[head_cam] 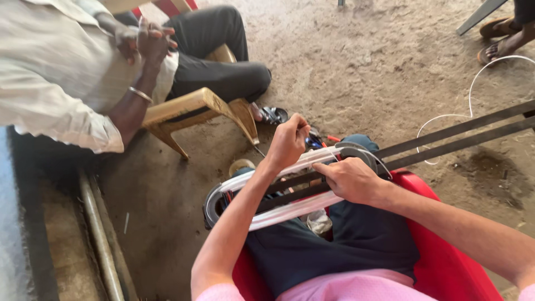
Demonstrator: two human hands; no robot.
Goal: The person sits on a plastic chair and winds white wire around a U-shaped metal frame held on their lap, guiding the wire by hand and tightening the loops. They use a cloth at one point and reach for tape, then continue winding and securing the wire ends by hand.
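Hands work mid-frame: my left hand (287,142) pinches the white plastic cord (290,210) to pull it tight, my right hand (351,179) presses the long black metal winding frame (312,187) steady on my lap.

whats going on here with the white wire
A person seated in a red chair has a dark winding frame wrapped with white wire across the lap. The left hand pinches the wire at the frame's far edge; the right hand rests on the frame. Another person sits nearby on a tan chair.

Dirt floor (362,61) (white cord (471,89) on it)
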